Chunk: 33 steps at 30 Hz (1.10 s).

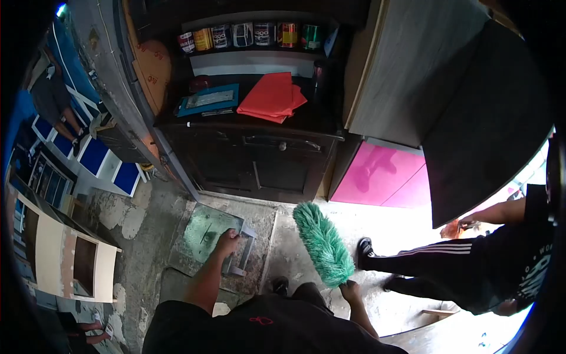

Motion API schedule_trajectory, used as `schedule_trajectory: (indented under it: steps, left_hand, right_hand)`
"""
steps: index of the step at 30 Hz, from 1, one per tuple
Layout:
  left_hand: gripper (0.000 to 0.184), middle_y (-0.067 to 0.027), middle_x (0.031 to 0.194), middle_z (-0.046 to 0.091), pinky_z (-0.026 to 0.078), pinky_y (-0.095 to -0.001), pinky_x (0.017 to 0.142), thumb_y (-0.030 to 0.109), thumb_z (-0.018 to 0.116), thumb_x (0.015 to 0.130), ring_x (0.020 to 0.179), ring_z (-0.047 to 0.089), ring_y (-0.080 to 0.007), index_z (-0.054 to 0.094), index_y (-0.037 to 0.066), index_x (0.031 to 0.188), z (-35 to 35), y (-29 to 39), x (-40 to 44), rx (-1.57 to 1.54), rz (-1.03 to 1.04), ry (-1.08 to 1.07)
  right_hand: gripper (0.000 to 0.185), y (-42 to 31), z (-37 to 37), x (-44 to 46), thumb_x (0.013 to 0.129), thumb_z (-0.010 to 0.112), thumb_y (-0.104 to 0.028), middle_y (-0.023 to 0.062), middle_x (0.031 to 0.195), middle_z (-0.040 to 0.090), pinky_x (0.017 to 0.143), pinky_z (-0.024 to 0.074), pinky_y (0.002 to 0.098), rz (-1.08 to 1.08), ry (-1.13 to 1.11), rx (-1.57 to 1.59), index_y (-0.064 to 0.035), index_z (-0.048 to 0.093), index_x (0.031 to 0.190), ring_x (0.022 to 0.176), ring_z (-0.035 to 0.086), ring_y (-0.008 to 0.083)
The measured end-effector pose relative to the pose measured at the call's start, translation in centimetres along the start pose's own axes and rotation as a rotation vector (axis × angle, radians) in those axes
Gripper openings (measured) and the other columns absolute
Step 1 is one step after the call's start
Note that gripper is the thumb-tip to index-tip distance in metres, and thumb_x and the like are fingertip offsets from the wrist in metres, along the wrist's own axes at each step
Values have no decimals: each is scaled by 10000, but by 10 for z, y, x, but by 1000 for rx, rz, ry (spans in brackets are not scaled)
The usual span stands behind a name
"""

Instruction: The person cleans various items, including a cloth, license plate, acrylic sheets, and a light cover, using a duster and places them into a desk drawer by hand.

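My right hand (349, 290) is closed around the handle end of a green fluffy duster (323, 245). The duster slants up and left over the floor, its head apart from the cabinet. My left hand (227, 242) is closed at the edge of a small stool (207, 229), which has a pale green, worn top and a grey frame on its right side. Its lower parts are partly hidden by my hand and forearm.
A dark wooden cabinet (253, 162) stands ahead, with a red folded cloth (272, 97), a blue tray (207, 99) and several cans (242, 35). Pink panels (380, 174) are beside it. A person in black (471, 265) stands at right. Pale wooden furniture (65, 259) is at left.
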<state>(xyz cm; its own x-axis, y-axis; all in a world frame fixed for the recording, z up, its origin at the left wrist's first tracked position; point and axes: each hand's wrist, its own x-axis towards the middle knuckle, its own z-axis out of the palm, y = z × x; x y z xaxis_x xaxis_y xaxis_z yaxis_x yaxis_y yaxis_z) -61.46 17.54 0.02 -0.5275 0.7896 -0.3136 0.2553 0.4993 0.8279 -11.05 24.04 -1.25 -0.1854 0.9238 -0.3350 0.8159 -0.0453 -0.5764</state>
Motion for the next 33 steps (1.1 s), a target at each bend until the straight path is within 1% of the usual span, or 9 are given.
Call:
schedule_trajectory:
  steps: [8,13,16,24,27,28,31,32,33]
  left_hand:
    - [317,-133,879,652,490,-354,737,291,602,823,822,629,-264,577,31,1002,53,-59,65,276,387,-43]
    - [462,-176,920,639,469,-395,786,399,595,807,908,603,-318,570,-11,1020,72,-159,46,292,-198,-14]
    - [485,-213,909,640,461,-445,730,431,567,822,873,608,-360,570,-26,985,58,-135,9,-359,-337,172]
    - [409,-79,568,513,379,-373,402,416,495,894,424,474,-215,601,23,851,13,-95,-19,-265,-987,280]
    - [329,-16,553,466,331,-307,365,395,560,873,410,415,-137,525,96,741,-43,-144,13,-808,-950,-61]
    - [308,-1,576,474,331,-282,368,395,586,856,420,422,-121,531,107,761,-37,-86,28,-297,-902,258]
    - [245,-6,595,488,350,-307,402,316,595,853,452,446,-136,555,77,821,-82,-121,89,-390,-783,220]
    - [265,-18,602,502,352,-320,428,319,619,840,471,443,-139,564,60,849,-109,-172,115,-205,-386,-46]
    - [308,-29,624,520,366,-325,456,327,636,831,486,434,-142,570,34,899,-123,-119,136,-196,-750,55]
  right_hand:
    - [241,-39,-21,103,711,659,-232,196,820,647,623,496,408,-516,179,281,-53,652,873,766,633,363]
    - [212,-130,-51,213,714,591,-177,181,793,627,639,482,447,-322,-258,-192,-55,615,885,754,590,394]
    - [251,-197,-65,265,779,592,-251,216,809,624,657,485,448,-472,-215,-187,-52,618,930,789,598,405]
    - [296,-323,-33,347,760,608,-282,220,871,616,688,487,486,-610,-66,-216,-51,614,944,814,593,412]
    - [322,-357,-14,359,754,589,-276,219,936,614,711,480,502,-675,-55,-153,-82,596,1010,834,587,424]
    - [330,-364,0,365,752,580,-266,226,925,613,708,479,505,-676,2,-167,-86,586,1029,830,586,426]
    - [313,-406,0,363,734,588,-230,239,861,613,687,483,504,-518,-119,-142,-69,579,1002,785,595,424]
    - [286,-398,22,377,728,593,-220,220,857,619,681,490,492,-511,-90,-213,-82,593,978,773,602,410]
    - [274,-405,24,378,729,589,-220,211,852,623,678,494,486,-502,-97,-175,-91,601,971,771,606,401]
